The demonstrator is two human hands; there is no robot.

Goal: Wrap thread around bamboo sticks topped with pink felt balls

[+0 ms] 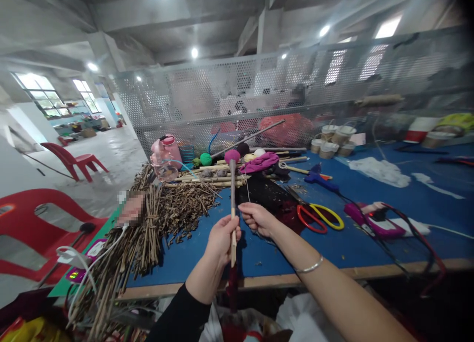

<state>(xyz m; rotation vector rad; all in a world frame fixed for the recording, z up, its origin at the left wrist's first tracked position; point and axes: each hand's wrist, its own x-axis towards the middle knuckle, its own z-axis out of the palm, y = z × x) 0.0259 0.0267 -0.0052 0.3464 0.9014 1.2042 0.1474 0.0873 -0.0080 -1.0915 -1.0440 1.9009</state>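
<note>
My left hand (pixel 223 237) is closed around a slim wooden stick (pixel 233 189), held upright above the blue tabletop. On the stick's top end sits a round purple ball (pixel 232 156), and a pale wrapping covers the upper part of the stick. Just right of it, my right hand (pixel 259 219) pinches a thin pale thread (pixel 247 183) that rises toward the ball; where it ends I cannot tell. A black cloth (pixel 264 191) lies behind the right hand. Scissors (pixel 320 217) with red and yellow handles rest beside the right forearm.
Bundled dry stems (pixel 151 208) and brown plant bits (pixel 190 206) cover the left side. Purple fabric (pixel 263 162), a green ball (pixel 205 159) and a pink jug (pixel 170 149) stand behind. A blue glue gun (pixel 321 179), purple power strip (pixel 385 227) and cables lie right.
</note>
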